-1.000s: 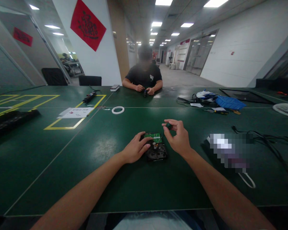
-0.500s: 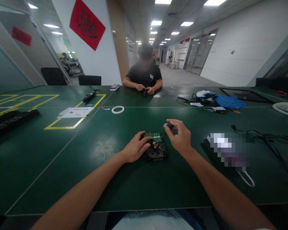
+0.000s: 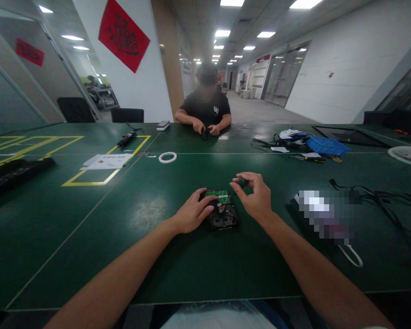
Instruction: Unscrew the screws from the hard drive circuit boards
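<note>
A hard drive (image 3: 223,216) lies on the green table in front of me, its green circuit board (image 3: 222,195) at the far end. Across its left side rests my left hand (image 3: 194,211), fingers reaching over the board and thumb on top, holding the drive against the table. My right hand (image 3: 255,194) is closed around the dark handle of a screwdriver (image 3: 242,182). The thin shaft slants down left toward the drive's right edge near the board; whether its tip sits in a screw is too small to tell.
White tape roll (image 3: 167,157) and paper sheets (image 3: 108,161) lie to the left. Rightward are a blue basket (image 3: 328,145), pliers (image 3: 308,158), a blurred-out object with a white loop (image 3: 351,256) and black cables (image 3: 380,195). Across the table sits a person (image 3: 205,107) handling a small dark object.
The fingers of my right hand have shifted slightly on the screwdriver handle, which tilts a little differently. My left hand and the hard drive stay in place.
</note>
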A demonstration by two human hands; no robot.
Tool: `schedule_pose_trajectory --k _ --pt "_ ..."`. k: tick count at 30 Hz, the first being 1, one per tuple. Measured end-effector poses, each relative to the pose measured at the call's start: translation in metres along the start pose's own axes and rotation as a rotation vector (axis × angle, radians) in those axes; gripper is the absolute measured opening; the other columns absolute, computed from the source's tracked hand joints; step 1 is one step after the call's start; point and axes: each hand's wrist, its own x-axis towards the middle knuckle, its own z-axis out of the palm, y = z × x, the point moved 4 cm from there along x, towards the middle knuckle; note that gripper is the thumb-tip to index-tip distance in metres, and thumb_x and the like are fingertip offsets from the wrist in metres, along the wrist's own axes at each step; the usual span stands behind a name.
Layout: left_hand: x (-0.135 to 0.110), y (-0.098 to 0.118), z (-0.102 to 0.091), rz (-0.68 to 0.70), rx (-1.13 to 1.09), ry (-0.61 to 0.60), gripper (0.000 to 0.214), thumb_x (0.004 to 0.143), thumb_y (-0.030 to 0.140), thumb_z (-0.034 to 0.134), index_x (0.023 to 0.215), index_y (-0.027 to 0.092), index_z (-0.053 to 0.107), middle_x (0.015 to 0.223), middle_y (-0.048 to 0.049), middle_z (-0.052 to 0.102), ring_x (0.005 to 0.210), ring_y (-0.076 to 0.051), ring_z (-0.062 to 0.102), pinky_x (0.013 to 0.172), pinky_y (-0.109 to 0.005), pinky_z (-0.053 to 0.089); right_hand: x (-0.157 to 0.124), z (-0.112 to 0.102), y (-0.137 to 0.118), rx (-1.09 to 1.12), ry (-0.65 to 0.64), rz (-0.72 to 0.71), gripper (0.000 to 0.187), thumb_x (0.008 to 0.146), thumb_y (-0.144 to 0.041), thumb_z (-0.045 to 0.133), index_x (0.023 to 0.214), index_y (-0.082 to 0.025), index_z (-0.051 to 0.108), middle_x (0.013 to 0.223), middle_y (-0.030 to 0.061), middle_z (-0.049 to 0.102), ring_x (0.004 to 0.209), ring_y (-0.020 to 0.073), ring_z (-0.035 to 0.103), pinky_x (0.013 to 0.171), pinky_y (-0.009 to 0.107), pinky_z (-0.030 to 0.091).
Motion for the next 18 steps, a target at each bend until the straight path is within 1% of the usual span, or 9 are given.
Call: schedule_pose_trajectory --k 2,4,8,11,13,15,18 --pt "0.0001 -0.0003 0.0004 0.003 -0.006 0.004 0.047 0.106 0.048 0.036 0.149 0.030 0.048 0.155 -0.0119 0.034 0.147 -0.033 0.033 0.119 -0.054 0.034 -0.0018 0.0027 0.0003 -0.001 -0.042 0.014 0.035 0.092 -0.029 0.069 0.123 -0.025 0.054 0.113 0.0081 0.072 0.096 0.0224 0.074 0.086 0.042 0.062" --pt "0.0000 -0.0010 0.0012 -0.004 -0.012 0.003 0.048 0.106 0.049 0.036 0.149 0.031 0.048 0.155 -0.0115 0.034 0.146 -0.033 0.034 0.119 -0.053 0.035 -0.0022 0.0042 -0.0004 -0.025 -0.055 0.014 0.036 0.094 -0.029 0.065 0.129 -0.025 0.054 0.116 0.0090 0.072 0.098 0.0228 0.074 0.090 0.044 0.061" --pt "-0.0006 -0.0027 0.0017 -0.032 -0.014 0.005 0.048 0.106 0.050 0.037 0.149 0.033 0.049 0.156 -0.0107 0.030 0.146 -0.034 0.035 0.118 -0.054 0.037 -0.0011 0.0033 -0.0003 -0.035 -0.005 0.040 0.036 0.092 -0.033 0.069 0.124 -0.025 0.055 0.121 0.0104 0.071 0.102 0.0239 0.074 0.086 0.042 0.062" --pt "-0.0012 -0.0026 0.0017 -0.044 -0.007 -0.003 0.049 0.106 0.051 0.037 0.149 0.033 0.049 0.157 -0.0108 0.029 0.145 -0.034 0.035 0.118 -0.054 0.036 -0.0016 0.0025 0.0009 -0.028 -0.015 0.064 0.040 0.090 -0.037 0.072 0.122 -0.024 0.054 0.114 0.0086 0.073 0.089 0.0220 0.075 0.079 0.039 0.063" --pt "-0.0012 -0.0023 0.0018 -0.045 0.000 -0.005 0.049 0.106 0.052 0.036 0.149 0.032 0.049 0.157 -0.0114 0.028 0.145 -0.034 0.035 0.118 -0.053 0.035 -0.0023 0.0014 0.0004 -0.068 -0.025 0.050 0.037 0.092 -0.037 0.070 0.123 -0.024 0.055 0.105 0.0067 0.074 0.081 0.0201 0.073 0.077 0.038 0.062" --pt "-0.0005 -0.0029 0.0017 -0.046 0.000 0.015 0.051 0.106 0.051 0.037 0.150 0.030 0.047 0.156 -0.0124 0.031 0.144 -0.033 0.036 0.118 -0.053 0.035 -0.0025 0.0009 -0.0016 -0.106 -0.038 0.006 0.033 0.095 -0.034 0.064 0.126 -0.025 0.057 0.104 0.0061 0.072 0.081 0.0195 0.071 0.078 0.038 0.062" --pt "0.0015 -0.0081 0.0010 -0.079 -0.020 0.104 0.054 0.105 0.050 0.040 0.153 0.024 0.042 0.147 -0.0141 0.045 0.138 -0.031 0.043 0.117 -0.052 0.037 -0.0017 0.0022 -0.0039 -0.123 -0.059 -0.041 0.034 0.096 -0.031 0.061 0.130 -0.027 0.057 0.106 0.0063 0.070 0.085 0.0199 0.070 0.080 0.039 0.062"
